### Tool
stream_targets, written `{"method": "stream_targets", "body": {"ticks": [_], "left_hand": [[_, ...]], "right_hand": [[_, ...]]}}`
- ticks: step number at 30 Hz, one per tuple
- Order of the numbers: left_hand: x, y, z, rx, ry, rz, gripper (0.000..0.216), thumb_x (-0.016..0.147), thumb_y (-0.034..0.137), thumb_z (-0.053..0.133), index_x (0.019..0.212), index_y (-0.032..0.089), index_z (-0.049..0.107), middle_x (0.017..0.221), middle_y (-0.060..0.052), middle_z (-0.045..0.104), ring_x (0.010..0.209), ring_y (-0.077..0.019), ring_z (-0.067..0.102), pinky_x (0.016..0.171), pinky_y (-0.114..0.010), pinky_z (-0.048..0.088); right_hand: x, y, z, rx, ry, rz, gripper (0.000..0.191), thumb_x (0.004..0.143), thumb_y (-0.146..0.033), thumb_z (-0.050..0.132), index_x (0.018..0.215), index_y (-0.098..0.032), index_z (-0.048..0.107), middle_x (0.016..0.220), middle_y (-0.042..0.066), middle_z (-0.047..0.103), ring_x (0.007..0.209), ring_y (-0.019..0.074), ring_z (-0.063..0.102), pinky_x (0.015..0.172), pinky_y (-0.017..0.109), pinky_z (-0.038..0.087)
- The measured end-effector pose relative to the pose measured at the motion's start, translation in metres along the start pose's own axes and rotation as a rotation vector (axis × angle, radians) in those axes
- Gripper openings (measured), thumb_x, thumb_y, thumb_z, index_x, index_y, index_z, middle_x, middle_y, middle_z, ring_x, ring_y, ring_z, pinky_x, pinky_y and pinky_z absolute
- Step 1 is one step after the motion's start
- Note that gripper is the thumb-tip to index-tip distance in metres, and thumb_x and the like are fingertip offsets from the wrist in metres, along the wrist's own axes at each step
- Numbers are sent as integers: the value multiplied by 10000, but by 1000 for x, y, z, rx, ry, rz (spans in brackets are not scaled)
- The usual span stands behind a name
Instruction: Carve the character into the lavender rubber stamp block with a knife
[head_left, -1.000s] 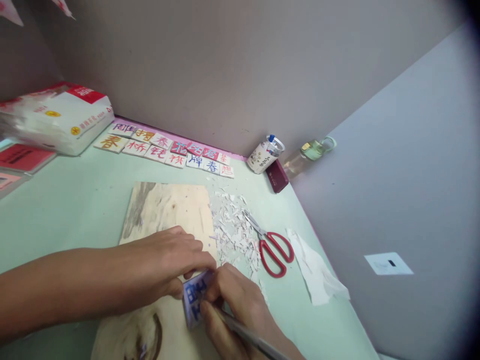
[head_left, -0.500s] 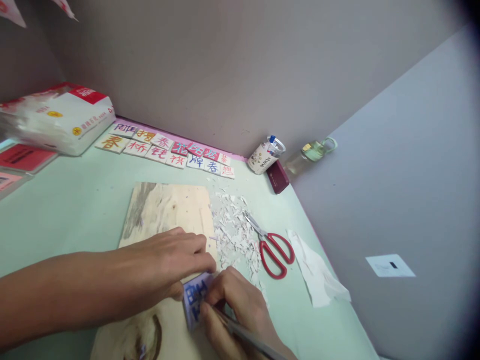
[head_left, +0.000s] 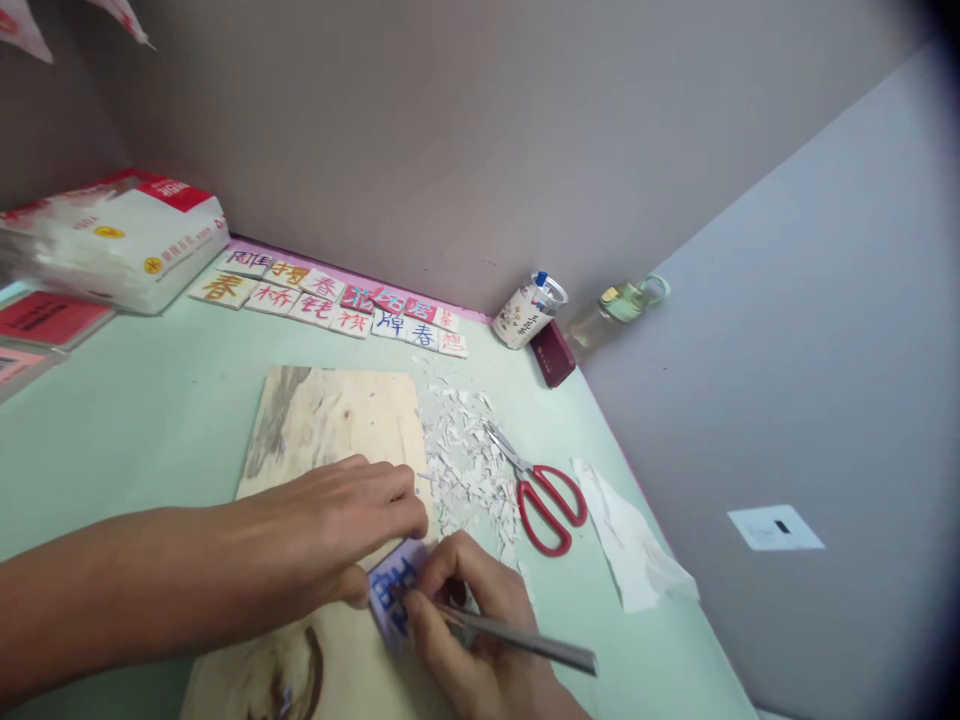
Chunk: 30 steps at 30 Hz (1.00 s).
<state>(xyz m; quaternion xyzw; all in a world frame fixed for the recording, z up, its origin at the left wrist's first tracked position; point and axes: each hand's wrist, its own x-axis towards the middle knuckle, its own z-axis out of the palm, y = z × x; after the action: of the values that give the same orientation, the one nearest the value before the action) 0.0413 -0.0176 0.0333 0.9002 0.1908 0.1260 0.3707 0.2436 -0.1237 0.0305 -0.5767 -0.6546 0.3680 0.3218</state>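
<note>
A small white tile with a blue character (head_left: 391,595) lies on a wooden board (head_left: 330,425) near the table's front. My left hand (head_left: 337,530) rests on the board, its fingertips pressed on the tile's upper edge, pinning it down. My right hand (head_left: 465,630) is closed around a grey metal carving knife (head_left: 517,640), whose tip touches the tile's face. The knife handle points to the right.
White shavings (head_left: 465,470) and red-handled scissors (head_left: 547,495) lie right of the board, beside crumpled paper (head_left: 630,540). Several finished character tiles (head_left: 337,300) line the back wall. A cup with pens (head_left: 529,310), a dark red box (head_left: 553,353), a bottle (head_left: 619,303) and a tissue pack (head_left: 112,240) stand around.
My right hand has turned, so the knife handle now swings out flat to the right and the tip sits higher on the tile. The left hand has barely moved.
</note>
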Motion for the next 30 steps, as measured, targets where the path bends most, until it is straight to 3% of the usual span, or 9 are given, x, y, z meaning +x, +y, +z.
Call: {"method": "stream_targets", "body": {"ticks": [3, 7, 16, 21, 25, 28, 30], "left_hand": [[3, 0, 2, -47, -76, -60, 496, 736, -71, 664, 1083, 273, 579, 1090, 21, 605, 1017, -183, 553, 839, -280, 366], [7, -4, 6, -14, -70, -45, 448, 703, -51, 706, 1011, 240, 563, 1032, 22, 582, 971, -189, 525, 810, -299, 338], [7, -4, 9, 24, -57, -85, 400, 714, -18, 745, 936, 220, 513, 1005, 18, 552, 935, -190, 492, 785, -307, 315], [13, -3, 16, 209, -28, -116, 571, 567, 199, 969, 877, 209, 489, 931, 17, 532, 841, -202, 470, 725, -318, 292], [12, -2, 18, 356, 33, -85, 588, 592, 386, 969, 905, 211, 503, 918, 11, 536, 845, -216, 481, 760, -335, 311], [9, -2, 14, 273, 10, -74, 461, 679, 220, 891, 969, 212, 533, 976, 2, 573, 890, -218, 511, 789, -335, 335], [9, -2, 11, 180, -11, -41, 484, 682, 80, 818, 1061, 228, 555, 1071, 3, 613, 960, -217, 547, 835, -328, 360]], "right_hand": [[-1, 3, 0, -8, 28, 4, 165, 853, -199, 620, 739, -210, 502, 648, -41, 522, 563, 102, 467, 520, 216, 350], [-2, 6, 1, -36, 26, -87, 190, 873, -207, 608, 733, -218, 480, 636, -39, 510, 568, 112, 480, 508, 220, 339], [-2, 9, 2, -49, 57, -141, 216, 900, -200, 593, 735, -222, 455, 643, -36, 525, 588, 117, 499, 531, 225, 359], [-2, 9, 4, -42, 75, -120, 203, 901, -205, 589, 735, -216, 472, 673, -14, 573, 605, 124, 513, 543, 235, 388], [-2, 12, 10, -2, 198, -144, 201, 864, -207, 566, 701, -221, 449, 628, -19, 522, 580, 128, 476, 512, 239, 347], [-2, 12, 11, -3, 201, -143, 198, 856, -210, 563, 702, -226, 441, 628, -23, 508, 595, 134, 487, 523, 243, 346], [-2, 10, 8, -22, 148, -122, 196, 860, -208, 568, 709, -227, 444, 645, -22, 523, 615, 136, 504, 543, 245, 364]]}}
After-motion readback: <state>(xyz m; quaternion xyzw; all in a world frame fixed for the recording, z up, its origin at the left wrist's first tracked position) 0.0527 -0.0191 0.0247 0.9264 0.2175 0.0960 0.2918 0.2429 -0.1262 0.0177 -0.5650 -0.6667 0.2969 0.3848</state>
